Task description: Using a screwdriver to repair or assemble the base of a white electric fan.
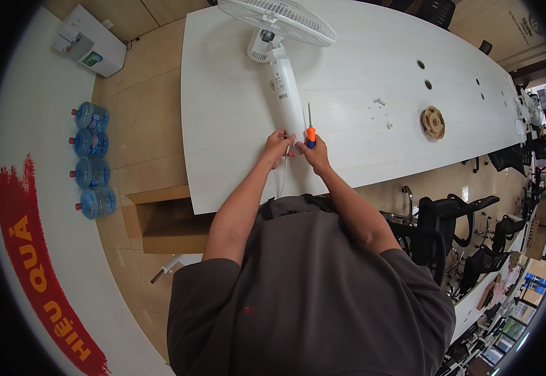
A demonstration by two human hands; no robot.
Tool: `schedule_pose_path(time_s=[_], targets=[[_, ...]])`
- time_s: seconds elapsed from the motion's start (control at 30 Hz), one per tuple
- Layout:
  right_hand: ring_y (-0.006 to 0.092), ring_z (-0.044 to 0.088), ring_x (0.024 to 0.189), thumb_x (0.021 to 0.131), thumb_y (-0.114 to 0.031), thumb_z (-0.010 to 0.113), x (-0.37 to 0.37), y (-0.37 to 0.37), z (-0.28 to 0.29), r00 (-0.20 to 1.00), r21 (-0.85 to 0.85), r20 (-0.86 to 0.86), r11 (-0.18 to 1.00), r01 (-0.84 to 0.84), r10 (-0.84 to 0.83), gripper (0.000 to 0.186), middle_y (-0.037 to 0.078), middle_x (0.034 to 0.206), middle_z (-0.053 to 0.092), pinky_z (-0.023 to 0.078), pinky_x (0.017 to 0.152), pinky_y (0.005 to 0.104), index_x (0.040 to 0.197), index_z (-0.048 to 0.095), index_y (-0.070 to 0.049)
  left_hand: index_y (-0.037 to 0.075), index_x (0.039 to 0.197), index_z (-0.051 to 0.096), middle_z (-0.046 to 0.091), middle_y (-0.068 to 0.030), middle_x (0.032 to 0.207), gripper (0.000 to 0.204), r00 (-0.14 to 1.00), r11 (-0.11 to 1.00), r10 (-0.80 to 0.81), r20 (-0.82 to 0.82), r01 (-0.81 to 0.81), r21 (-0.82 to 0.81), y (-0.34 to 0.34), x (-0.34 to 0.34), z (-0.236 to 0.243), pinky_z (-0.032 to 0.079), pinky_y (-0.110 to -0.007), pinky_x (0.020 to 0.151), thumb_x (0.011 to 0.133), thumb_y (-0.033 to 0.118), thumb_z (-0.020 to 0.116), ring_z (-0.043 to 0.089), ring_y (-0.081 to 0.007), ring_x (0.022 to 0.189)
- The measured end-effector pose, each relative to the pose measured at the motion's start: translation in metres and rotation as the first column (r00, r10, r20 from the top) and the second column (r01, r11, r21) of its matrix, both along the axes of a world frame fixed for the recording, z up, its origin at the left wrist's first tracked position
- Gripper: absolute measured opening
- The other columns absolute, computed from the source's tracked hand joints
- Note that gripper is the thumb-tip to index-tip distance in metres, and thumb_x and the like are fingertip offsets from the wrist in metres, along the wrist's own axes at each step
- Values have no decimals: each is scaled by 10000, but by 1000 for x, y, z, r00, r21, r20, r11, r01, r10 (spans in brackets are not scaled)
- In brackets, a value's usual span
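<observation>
A white electric fan (290, 94) lies on the white table, its caged head toward the far edge and the lower end of its body toward me. My left hand (277, 148) is closed around that lower end, near a thin white cord (283, 175) that runs down toward the table's near edge. In my right hand (315, 155) is a screwdriver (311, 133) with an orange and blue handle, its metal shaft pointing away from me. The right fingertips also come close to the fan's lower end; whether they touch it is hard to see.
Several small screws or fittings (380, 101) lie right of the fan, and farther right a round brown part (433, 123). An open cardboard box (166, 219) stands below the table (223, 125) at the left. Black chairs (446, 216) are along its right near side.
</observation>
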State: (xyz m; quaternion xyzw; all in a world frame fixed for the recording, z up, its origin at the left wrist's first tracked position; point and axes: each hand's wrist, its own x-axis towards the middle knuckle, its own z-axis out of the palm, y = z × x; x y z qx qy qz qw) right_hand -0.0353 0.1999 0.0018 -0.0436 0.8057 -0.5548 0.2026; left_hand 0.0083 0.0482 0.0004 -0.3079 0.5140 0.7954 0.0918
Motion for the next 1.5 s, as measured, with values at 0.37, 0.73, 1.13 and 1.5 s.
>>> schedule_pose_path(time_s=[0.37, 0.73, 1.13, 1.5], targets=[[143, 601, 807, 897, -213, 693, -9, 23, -1, 800, -387, 598, 893, 230, 53, 203, 9, 869, 592, 529, 761, 396, 1007, 569, -95, 44, 1172, 510, 638, -114, 1016, 473, 975, 974, -221, 36, 222, -38, -39, 13, 13, 562, -336, 591, 842, 267, 763, 693, -251, 738], [150, 631, 904, 937, -271, 641, 19, 26, 3, 593, -511, 772, 780, 360, 232, 271, 39, 1008, 647, 559, 769, 367, 1129, 572, -92, 42, 1363, 489, 550, -109, 1334, 680, 973, 847, -38, -230, 153, 509, 4, 19, -2, 479, -420, 993, 834, 400, 721, 564, -227, 1189], [229, 624, 634, 825, -280, 755, 46, 84, 129, 933, 334, -199, 916, -224, 301, 438, 119, 744, 595, 481, 571, 341, 1056, 507, -2, -75, 1290, 475, 603, -183, 1212, 597, 974, 843, 44, -221, 83, 532, 5, 39, -2, 578, -436, 826, 800, 219, 648, 649, -305, 982], [298, 620, 658, 839, -192, 692, 78, 54, 177, 722, 511, -344, 765, -393, 601, 223, 106, 873, 556, 502, 564, 409, 999, 580, -85, -80, 1345, 424, 617, -228, 1053, 821, 989, 798, -27, -143, 107, 593, -15, 58, -9, 533, -458, 874, 742, 401, 705, 634, -341, 932]])
